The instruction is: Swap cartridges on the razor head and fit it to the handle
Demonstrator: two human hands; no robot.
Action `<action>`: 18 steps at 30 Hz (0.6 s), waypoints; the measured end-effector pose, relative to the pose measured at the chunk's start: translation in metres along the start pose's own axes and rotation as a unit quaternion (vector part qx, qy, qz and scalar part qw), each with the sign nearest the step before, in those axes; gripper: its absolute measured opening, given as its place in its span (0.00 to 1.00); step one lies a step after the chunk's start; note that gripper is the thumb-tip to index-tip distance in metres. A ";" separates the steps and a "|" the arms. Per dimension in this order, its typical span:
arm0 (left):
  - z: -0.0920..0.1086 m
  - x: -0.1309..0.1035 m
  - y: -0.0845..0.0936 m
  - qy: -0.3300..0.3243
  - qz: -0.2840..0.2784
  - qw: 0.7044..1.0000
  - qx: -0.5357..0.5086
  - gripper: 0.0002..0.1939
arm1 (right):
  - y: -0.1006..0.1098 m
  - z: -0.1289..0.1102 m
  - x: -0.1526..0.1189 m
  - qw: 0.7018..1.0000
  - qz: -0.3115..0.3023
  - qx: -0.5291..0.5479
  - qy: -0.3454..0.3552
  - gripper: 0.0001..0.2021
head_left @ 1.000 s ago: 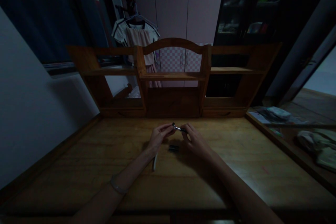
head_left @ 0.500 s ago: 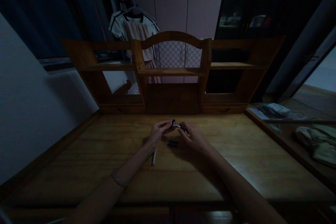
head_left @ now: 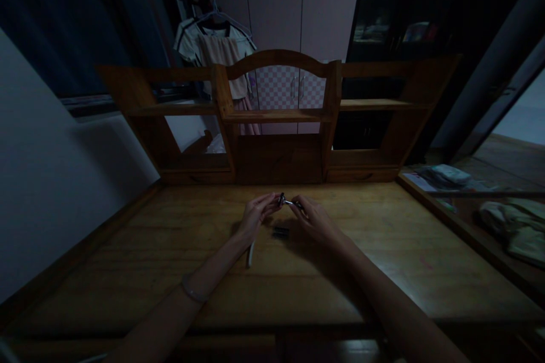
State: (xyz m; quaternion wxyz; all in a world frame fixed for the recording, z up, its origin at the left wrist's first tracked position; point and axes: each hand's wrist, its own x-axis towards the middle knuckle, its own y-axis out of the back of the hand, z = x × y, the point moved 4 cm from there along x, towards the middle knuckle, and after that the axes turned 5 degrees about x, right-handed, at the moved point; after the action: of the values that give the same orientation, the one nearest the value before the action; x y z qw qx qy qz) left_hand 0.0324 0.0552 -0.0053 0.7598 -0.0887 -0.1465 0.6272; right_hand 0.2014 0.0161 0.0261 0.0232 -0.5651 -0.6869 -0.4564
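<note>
Fingertips of both my hands meet over the middle of the wooden desk [head_left: 170, 249], pinching one small metal piece [head_left: 286, 202] between them. My left hand [head_left: 254, 216] grips its darker, rounded end with thumb and forefinger closed on it, and my right hand [head_left: 313, 220] pinches the shinier, thinner end the same way. The piece lies roughly level, its long axis running left to right across my view, lifted just clear of the desk top rather than resting on it. It sits straight ahead of me, between the two hands, so neither hand is nearer; each has its own end. Just below it, on the desk and close to my right thumb, lies a small dark block [head_left: 280, 231], apart from the held piece and untouched. A slim pale stick [head_left: 251, 253], pen-like, rests on the desk beside my left wrist, its long axis pointing away from me; my forearm lies right beside it, though I cannot tell whether they touch. A thin bracelet [head_left: 191, 292] circles my left forearm. Beyond my hands stands the wooden hutch [head_left: 279, 119] at the back of the desk. The room is dim, and I can read no brand, label or writing on the metal piece, the block or anything else.
</note>
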 end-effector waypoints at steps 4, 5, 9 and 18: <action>-0.002 0.001 -0.001 -0.005 -0.005 1.000 0.019 0.17 | 0.000 0.000 0.000 1.000 -0.004 -0.003 -0.007 0.09; -0.002 0.001 -0.001 -0.008 -0.006 1.000 0.026 0.17 | 0.000 0.000 -0.001 1.000 -0.004 -0.006 -0.008 0.09; -0.003 0.002 -0.001 -0.012 0.000 0.999 0.040 0.18 | 0.001 -0.001 -0.001 1.000 0.000 -0.014 -0.012 0.09; -0.002 0.003 -0.002 -0.012 0.003 0.998 0.061 0.19 | 0.002 -0.003 -0.001 1.000 -0.002 -0.030 -0.009 0.11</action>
State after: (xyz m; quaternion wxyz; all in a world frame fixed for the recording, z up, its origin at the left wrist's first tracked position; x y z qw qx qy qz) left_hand 0.0351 0.0575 -0.0066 0.7599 -0.0356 -0.1169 0.6384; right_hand 0.2022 0.0134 0.0285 -0.0010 -0.5687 -0.6740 -0.4715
